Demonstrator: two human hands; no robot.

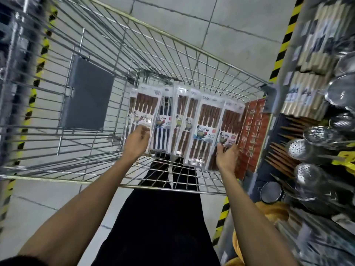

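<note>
Steel-wire shopping cart [57,179] fills the frame, with 5 chopstick packs [184,120] side by side at centre. The left hand [137,141] curls over the leftmost pack [143,104]. The right hand [226,154] pinches the rightmost pack [230,120] at its bottom edge. Blur smears the fingertips, and red packs [251,131] at right are half hidden.

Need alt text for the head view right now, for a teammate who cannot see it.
Both hands hold a fanned row of chopstick packs over a wire shopping cart: the left hand grips the leftmost pack, the right hand the rightmost. Metal strainers crowd the shelf on the right.
</note>
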